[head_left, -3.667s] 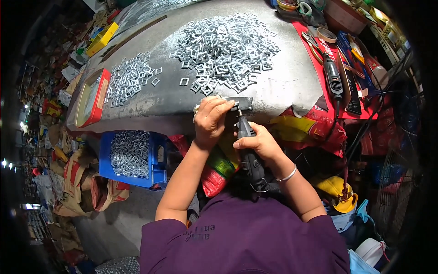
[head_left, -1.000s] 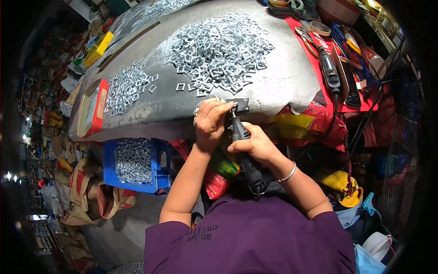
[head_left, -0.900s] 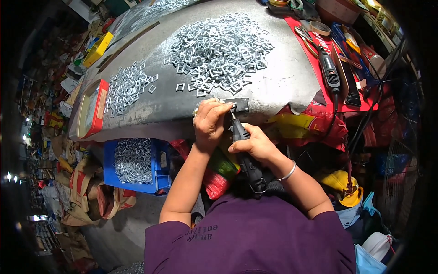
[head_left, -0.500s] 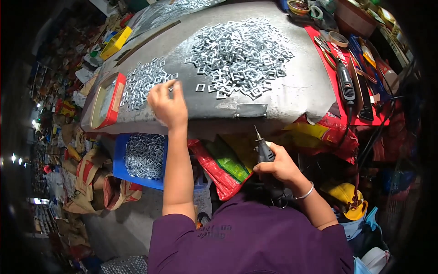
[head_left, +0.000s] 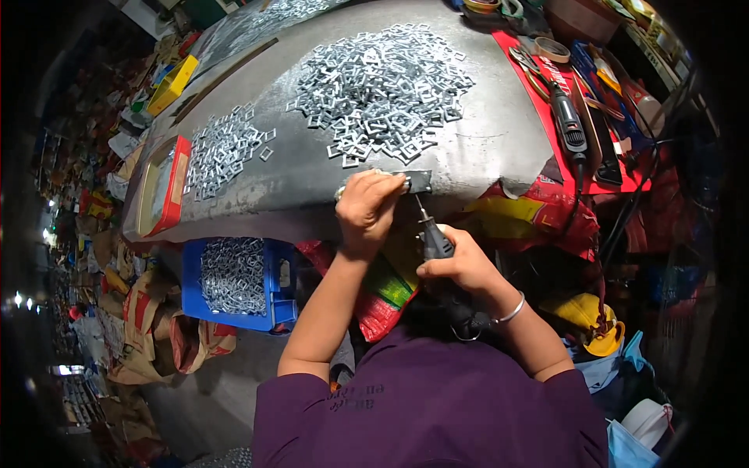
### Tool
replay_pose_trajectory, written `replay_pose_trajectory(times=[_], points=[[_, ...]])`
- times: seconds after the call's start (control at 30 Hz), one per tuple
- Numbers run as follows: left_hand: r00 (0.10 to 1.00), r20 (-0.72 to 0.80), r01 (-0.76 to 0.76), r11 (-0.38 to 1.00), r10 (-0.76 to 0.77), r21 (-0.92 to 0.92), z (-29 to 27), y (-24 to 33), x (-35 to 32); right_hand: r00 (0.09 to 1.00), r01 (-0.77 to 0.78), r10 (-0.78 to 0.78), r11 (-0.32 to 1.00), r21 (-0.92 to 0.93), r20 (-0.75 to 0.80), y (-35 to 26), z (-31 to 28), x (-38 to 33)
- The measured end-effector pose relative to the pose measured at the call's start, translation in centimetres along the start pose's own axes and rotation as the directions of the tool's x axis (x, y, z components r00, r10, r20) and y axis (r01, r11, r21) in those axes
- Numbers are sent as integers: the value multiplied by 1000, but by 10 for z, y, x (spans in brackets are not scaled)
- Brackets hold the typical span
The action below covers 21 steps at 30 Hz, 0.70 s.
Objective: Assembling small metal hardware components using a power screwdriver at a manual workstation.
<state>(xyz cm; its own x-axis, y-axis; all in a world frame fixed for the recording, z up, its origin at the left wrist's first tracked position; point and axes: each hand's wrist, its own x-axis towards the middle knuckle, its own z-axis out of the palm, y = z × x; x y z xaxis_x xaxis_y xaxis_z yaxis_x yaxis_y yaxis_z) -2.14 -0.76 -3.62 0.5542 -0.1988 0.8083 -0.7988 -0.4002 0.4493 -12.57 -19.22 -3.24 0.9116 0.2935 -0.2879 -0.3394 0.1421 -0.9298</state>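
My right hand point(head_left: 468, 261) is wrapped around a dark rotary tool point(head_left: 434, 240), whose thin bit points up and away from me. Just left of it, my left hand point(head_left: 365, 212) is closed at the table's front edge. Between its fingertips is a small metal square frame point(head_left: 406, 184), partly covered by the fingers. The bit's tip is close to this piece; whether they touch I cannot tell. Beyond both hands lies a large heap of silvery square frames point(head_left: 382, 90). A smaller spread of the same frames point(head_left: 226, 152) lies to the left.
A red-rimmed box point(head_left: 181, 187) sits at the table's left edge, with a blue bin point(head_left: 269, 316) of metal pieces below. At right, a red sheet point(head_left: 624, 187) bears a second rotary tool point(head_left: 572, 129), pliers and tape. A dark patch point(head_left: 420, 182) marks the table's front edge.
My left hand has come from the smaller spread rightward to the tool's bit, now with a square frame in its fingers. My right hand keeps hold of the rotary tool. The view has shifted slightly.
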Motion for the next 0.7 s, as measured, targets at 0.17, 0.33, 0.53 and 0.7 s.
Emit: replay_pose_trajectory(times=[0.17, 0.33, 0.53, 0.7], points=[[998, 44, -47, 999, 46, 18, -1, -2, -4, 1000, 9, -8, 999, 52, -21, -2, 7, 18], [998, 58, -18, 1000, 19, -20, -3, -6, -9, 995, -86, 92, 980, 182, -27, -21, 16, 19], [997, 57, -53, 998, 52, 25, -3, -6, -12, 998, -47, 53, 978, 202, -25, -27, 20, 14], [997, 73, -41, 999, 40, 15, -3, -4, -11, 998, -49, 58, 973, 226, -31, -24, 27, 17]])
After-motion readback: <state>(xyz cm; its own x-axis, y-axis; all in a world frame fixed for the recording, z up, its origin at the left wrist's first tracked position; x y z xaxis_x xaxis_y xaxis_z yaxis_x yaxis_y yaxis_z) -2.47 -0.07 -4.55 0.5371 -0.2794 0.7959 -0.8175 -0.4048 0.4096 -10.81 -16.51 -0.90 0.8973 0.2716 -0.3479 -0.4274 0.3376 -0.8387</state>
